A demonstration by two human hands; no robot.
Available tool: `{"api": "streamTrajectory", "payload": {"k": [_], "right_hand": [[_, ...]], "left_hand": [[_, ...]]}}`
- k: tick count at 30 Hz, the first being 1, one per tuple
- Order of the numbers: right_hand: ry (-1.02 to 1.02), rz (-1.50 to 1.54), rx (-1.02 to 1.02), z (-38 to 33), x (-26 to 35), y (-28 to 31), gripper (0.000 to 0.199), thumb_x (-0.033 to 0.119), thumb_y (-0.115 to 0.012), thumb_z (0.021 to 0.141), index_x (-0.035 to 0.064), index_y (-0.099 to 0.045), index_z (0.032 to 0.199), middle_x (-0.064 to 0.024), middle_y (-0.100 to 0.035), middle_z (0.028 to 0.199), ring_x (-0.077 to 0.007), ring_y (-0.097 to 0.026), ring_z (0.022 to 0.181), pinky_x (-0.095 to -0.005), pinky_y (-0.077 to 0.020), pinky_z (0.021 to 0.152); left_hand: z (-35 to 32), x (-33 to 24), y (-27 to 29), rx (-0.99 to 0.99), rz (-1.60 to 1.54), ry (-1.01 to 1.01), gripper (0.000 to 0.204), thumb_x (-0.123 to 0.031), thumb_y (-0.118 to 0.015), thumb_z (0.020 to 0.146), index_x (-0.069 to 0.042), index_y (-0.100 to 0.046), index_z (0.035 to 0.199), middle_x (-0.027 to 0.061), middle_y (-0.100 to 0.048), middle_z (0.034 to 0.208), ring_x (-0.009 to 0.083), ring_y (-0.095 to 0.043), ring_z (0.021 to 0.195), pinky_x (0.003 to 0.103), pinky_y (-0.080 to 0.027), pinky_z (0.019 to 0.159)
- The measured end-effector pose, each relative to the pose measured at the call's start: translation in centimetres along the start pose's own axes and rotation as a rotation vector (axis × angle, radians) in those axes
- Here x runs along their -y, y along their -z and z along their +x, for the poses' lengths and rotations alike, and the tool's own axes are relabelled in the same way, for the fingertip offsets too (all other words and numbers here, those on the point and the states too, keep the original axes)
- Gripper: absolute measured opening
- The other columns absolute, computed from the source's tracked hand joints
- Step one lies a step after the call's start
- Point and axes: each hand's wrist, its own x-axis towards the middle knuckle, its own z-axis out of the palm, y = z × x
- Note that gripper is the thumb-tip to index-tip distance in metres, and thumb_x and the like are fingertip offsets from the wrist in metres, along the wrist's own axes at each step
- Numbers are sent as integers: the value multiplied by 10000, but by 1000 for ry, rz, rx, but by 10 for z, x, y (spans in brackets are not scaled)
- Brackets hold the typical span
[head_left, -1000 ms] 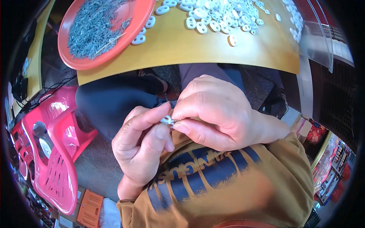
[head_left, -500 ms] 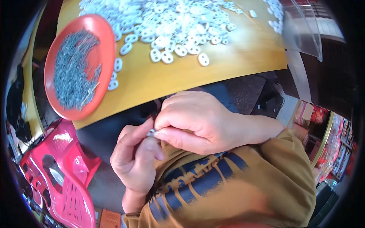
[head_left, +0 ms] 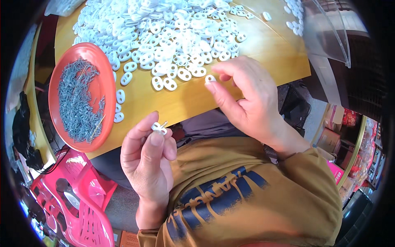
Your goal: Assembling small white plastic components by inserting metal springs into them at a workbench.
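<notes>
My left hand (head_left: pixel 147 158) is raised below the table edge and pinches a small white plastic piece with a metal pin stuck in it (head_left: pixel 159 127) between thumb and forefinger. My right hand (head_left: pixel 247 99) reaches over the wooden table (head_left: pixel 271 53) and pinches a single white oval piece (head_left: pixel 210 78) at the near edge of a big heap of white oval pieces (head_left: pixel 164 33). An orange plate (head_left: pixel 105 88) filled with small grey metal pins (head_left: pixel 78 101) lies at the left of the table.
A clear plastic container (head_left: pixel 329 33) stands at the table's far right corner. A pink plastic stool (head_left: pixel 70 206) sits low on the left. Cardboard boxes (head_left: pixel 337 127) are on the floor at the right. A black bag (head_left: pixel 22 127) hangs at far left.
My hands were together in front of my chest, working on one piece. Now they are apart: the right has reached out to the heap, the left still holds the pinned piece.
</notes>
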Motion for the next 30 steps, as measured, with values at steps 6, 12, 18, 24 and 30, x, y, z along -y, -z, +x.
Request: {"api": "streamTrajectory", "payload": {"k": [6,12,18,24,30], "right_hand": [[26,-206,33,-6,-9,-8,165,78,-656,709,36,-548,826,-75,-535,756,-272,-536,701,-364,-420,625],[54,-163,26,-7,-6,-11,159,31,-646,692,36,-548,817,-75,-524,774,-260,-534,719,-353,-422,631],[25,-60,37,-14,-7,-10,190,9,-654,723,32,-585,899,-99,-545,830,-256,-539,699,-327,-442,610],[-120,96,45,-14,5,-1,142,40,-619,772,34,-545,893,-65,-530,811,-207,-531,707,-300,-427,620],[-740,1370,225,4,34,6,194,186,-539,897,40,-562,1023,34,-531,825,-33,-480,712,-184,-417,625]], "left_hand": [[1,3,0,-5,8,11,270,-11,-541,841,42,-548,1106,104,-631,829,82,-479,536,207,-388,500],[-2,4,2,9,4,13,283,-22,-552,840,54,-539,1113,107,-626,841,76,-460,544,204,-365,503],[-7,3,3,-7,-2,18,272,-15,-551,837,53,-542,1100,114,-630,830,79,-474,539,200,-387,502],[-8,2,2,4,-1,11,268,-16,-547,837,54,-541,1096,118,-629,832,78,-470,536,203,-392,508],[-11,-6,-9,26,10,-4,280,-38,-553,835,52,-534,1100,101,-621,807,70,-442,508,204,-351,491]]}}
